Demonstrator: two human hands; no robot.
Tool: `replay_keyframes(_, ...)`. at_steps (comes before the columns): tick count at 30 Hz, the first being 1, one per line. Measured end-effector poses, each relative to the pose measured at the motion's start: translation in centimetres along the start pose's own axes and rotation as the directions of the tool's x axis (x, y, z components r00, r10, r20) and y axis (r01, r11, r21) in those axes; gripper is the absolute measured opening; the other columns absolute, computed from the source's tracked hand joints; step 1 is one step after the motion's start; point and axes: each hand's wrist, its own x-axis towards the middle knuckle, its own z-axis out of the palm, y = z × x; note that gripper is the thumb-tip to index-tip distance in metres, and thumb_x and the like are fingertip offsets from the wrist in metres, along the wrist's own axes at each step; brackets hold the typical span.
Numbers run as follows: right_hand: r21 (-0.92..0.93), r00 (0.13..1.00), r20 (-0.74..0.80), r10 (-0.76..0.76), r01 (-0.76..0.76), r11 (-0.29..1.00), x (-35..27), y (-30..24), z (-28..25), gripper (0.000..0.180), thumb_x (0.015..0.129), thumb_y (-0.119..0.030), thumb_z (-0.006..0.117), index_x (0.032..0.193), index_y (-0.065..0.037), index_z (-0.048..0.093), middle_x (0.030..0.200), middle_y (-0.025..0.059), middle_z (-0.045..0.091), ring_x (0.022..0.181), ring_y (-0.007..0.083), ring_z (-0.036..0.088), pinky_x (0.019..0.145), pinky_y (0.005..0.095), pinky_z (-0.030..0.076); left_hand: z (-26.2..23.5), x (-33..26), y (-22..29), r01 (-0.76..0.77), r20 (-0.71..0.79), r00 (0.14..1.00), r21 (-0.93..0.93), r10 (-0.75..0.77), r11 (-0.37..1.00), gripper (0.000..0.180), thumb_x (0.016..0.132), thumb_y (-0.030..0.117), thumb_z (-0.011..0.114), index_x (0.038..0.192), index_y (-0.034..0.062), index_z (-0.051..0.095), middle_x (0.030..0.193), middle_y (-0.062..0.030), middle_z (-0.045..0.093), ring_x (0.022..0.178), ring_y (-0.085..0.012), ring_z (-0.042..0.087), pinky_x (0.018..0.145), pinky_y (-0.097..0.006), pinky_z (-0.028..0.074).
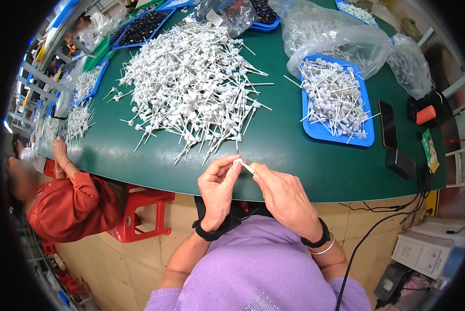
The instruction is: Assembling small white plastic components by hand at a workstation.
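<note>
Just over the table's front edge, my left hand (218, 187) pinches a small white plastic piece (238, 161) between thumb and fingertips. My right hand (287, 197) closes its thumb and fingers on a thin white stick (249, 168) that meets this piece at a slant. Whether stick and piece are joined cannot be made out. Beyond my hands spreads a large pile of white stemmed plastic pieces (186, 83), its near edge close to my left fingertips. To the right, similar pieces (333, 96) fill a blue tray (315, 130).
Clear plastic bags (341, 39) lie behind the tray. A phone (387, 124) and a dark box (401, 164) rest on the green table (274, 140) at right. Black cables (364, 236) hang there. A person in red (80, 207) sits left, by a red stool (144, 212).
</note>
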Motion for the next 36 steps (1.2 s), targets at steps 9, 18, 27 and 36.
replay_keyframes(9, -0.127, 0.996, -0.092, -0.003, -0.009, 0.992, -0.5, -0.1, 1.3, 0.017, 0.096, -0.009, 0.058, 0.113, -0.006, 0.056, 0.074, 0.0163, 0.062, 0.062, 0.0382, 0.063, 0.052, 0.0464, 0.049, 0.1, 0.1, 0.0, 0.040, 0.001, 0.999, -0.061, -0.040, 0.997, 0.020, 0.095, 0.002, 0.065, 0.114, -0.0045, 0.065, 0.104, -0.0135, 0.072, 0.095, -0.0157, 0.069, 0.088, -0.027, 0.054)
replay_keyframes(18, -0.160, 0.996, -0.082, 0.021, -0.034, 0.986, -0.6, 0.1, 1.8, 0.018, 0.097, -0.009, 0.056, 0.115, -0.007, 0.056, 0.073, 0.0162, 0.060, 0.060, 0.0393, 0.063, 0.051, 0.0470, 0.049, 0.3, 0.0, -0.3, 0.005, -0.027, 1.000, 0.005, -0.005, 1.000, 0.019, 0.094, -0.001, 0.064, 0.113, -0.0044, 0.065, 0.102, -0.0144, 0.072, 0.092, -0.0159, 0.069, 0.085, -0.028, 0.056)
replay_keyframes(27, -0.184, 0.998, -0.059, 0.020, -0.031, 0.982, -0.7, 0.1, 1.6, 0.023, 0.094, -0.006, 0.058, 0.117, -0.006, 0.057, 0.074, 0.0161, 0.061, 0.061, 0.0395, 0.063, 0.052, 0.0480, 0.050, 0.2, -0.2, -0.1, -0.031, -0.033, 0.999, 0.072, 0.034, 0.997, 0.019, 0.092, -0.005, 0.066, 0.110, -0.0040, 0.067, 0.099, -0.0104, 0.072, 0.091, -0.0137, 0.068, 0.083, -0.026, 0.054)
replay_keyframes(36, -0.210, 0.998, 0.017, 0.056, -0.051, 0.976, -1.1, 0.0, 0.8, 0.030, 0.090, -0.002, 0.058, 0.119, -0.005, 0.054, 0.077, 0.0180, 0.063, 0.062, 0.0402, 0.064, 0.054, 0.0489, 0.051, -0.1, -0.1, 0.7, 0.114, 0.042, 0.992, 0.028, -0.115, 0.993, 0.019, 0.093, 0.001, 0.066, 0.112, -0.0045, 0.067, 0.097, -0.0116, 0.073, 0.087, -0.0148, 0.070, 0.082, -0.028, 0.057)
